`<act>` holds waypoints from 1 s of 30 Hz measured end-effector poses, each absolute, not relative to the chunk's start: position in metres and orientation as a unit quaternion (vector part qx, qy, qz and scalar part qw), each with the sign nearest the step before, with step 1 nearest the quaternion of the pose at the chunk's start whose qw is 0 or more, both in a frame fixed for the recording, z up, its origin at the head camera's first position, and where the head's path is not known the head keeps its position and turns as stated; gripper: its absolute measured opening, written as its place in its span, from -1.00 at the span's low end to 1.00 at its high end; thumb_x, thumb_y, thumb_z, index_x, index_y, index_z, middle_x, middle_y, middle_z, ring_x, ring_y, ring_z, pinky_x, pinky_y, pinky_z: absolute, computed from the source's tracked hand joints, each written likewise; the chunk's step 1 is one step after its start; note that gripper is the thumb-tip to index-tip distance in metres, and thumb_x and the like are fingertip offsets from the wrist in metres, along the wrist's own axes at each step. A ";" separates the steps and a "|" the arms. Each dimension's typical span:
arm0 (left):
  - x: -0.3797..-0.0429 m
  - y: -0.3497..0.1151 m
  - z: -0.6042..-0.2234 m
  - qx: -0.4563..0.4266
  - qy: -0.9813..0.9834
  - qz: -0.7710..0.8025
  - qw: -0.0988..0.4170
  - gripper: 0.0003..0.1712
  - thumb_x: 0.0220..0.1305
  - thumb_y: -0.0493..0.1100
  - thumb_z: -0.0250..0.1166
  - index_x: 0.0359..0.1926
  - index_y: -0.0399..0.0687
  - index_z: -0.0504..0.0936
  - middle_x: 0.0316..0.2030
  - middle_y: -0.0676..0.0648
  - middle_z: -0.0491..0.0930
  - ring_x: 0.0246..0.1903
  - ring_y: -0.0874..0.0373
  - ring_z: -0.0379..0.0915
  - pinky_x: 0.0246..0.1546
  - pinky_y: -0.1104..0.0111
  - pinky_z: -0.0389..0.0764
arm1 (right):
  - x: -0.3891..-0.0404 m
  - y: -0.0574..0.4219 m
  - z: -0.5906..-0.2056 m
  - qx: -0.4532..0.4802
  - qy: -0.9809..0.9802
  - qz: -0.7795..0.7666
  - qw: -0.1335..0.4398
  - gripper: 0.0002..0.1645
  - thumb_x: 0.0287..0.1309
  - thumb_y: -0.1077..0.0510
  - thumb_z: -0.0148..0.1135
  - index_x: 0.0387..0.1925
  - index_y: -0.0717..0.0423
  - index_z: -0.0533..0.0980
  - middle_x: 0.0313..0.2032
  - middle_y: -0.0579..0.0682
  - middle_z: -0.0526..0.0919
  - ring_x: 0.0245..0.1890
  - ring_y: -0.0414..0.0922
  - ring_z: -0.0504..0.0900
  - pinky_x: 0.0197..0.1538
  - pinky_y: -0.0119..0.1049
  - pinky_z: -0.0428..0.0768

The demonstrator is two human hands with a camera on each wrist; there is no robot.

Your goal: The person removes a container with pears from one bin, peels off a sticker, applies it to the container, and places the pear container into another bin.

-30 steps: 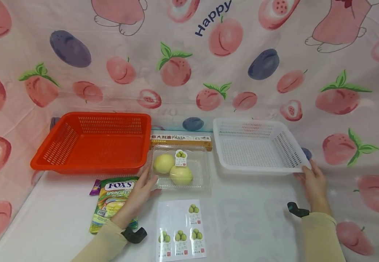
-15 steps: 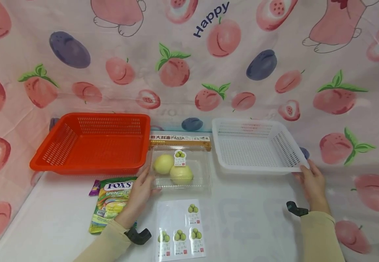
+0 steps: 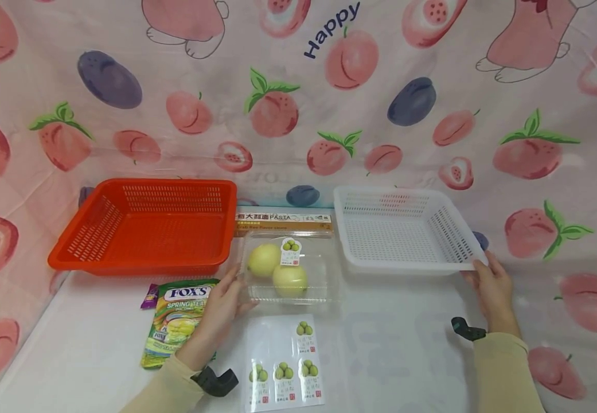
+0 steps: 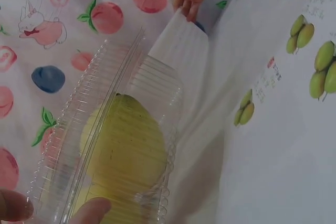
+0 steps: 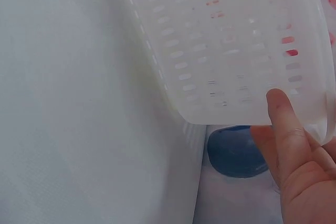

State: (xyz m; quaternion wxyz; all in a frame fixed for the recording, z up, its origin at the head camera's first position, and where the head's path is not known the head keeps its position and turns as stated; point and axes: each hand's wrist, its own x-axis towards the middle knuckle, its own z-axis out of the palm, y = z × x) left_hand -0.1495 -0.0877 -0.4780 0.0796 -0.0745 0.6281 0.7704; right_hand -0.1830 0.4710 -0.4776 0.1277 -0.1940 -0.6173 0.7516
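My left hand (image 3: pixel 222 307) grips the left side of a clear plastic clamshell box (image 3: pixel 321 275), its fingertips (image 4: pixel 93 212) on the wall. Inside lie two pale yellow-green round fruits (image 3: pixel 290 280), and a white fruit-picture sticker (image 3: pixel 291 252) is on the lid. Seen from the left wrist, one fruit fills much of the box, ribbed plastic in front of it. At the right, my right hand (image 3: pixel 493 289) pinches the front right corner of a white plastic basket (image 3: pixel 406 268), with one digit on the outer wall in the right wrist view.
A red basket (image 3: pixel 143 268) stands at the back left. Behind the clear box lies a pasta carton (image 3: pixel 283 218). A green candy bag (image 3: pixel 176 321) and a small purple packet (image 3: pixel 150 296) lie under and beside my left forearm. A sticker sheet (image 3: pixel 272 335) lies in front.
The clear box has shifted slightly right and toward me in my left hand, uncovering more of the pasta carton. My right hand and the white basket stay in place.
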 end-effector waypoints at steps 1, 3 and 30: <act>-0.148 -0.087 -0.475 -0.070 0.626 0.772 0.079 -0.34 0.47 -0.24 -0.02 0.51 -0.17 0.04 0.42 -0.26 0.08 0.23 -0.26 0.26 -0.14 0.23 0.64 | -0.183 0.471 -0.477 -0.197 -0.617 0.751 0.127 -0.15 0.43 0.13 0.07 0.55 -0.09 -0.14 0.50 0.10 -0.06 0.10 -0.27 0.50 -0.09 -0.49 0.55; -0.145 -0.087 -0.470 -0.059 0.623 0.776 0.082 -0.35 0.48 -0.24 -0.02 0.51 -0.16 0.04 0.42 -0.25 0.08 0.25 -0.23 0.25 -0.13 0.22 0.63 | -0.184 0.470 -0.477 -0.202 -0.621 0.747 0.127 -0.15 0.43 0.12 0.07 0.55 -0.09 -0.13 0.50 0.10 -0.05 0.11 -0.26 0.50 -0.09 -0.50 0.55; -0.203 -0.009 -0.386 -0.015 0.597 0.798 0.084 -0.33 0.43 -0.21 0.04 0.51 -0.07 0.12 0.41 -0.10 0.19 0.25 -0.04 0.30 -0.14 0.26 0.64 | -0.184 0.466 -0.478 -0.232 -0.626 0.731 0.141 -0.20 0.43 0.11 0.06 0.54 -0.10 -0.06 0.49 0.11 -0.02 0.29 -0.14 0.35 -0.11 -0.50 0.55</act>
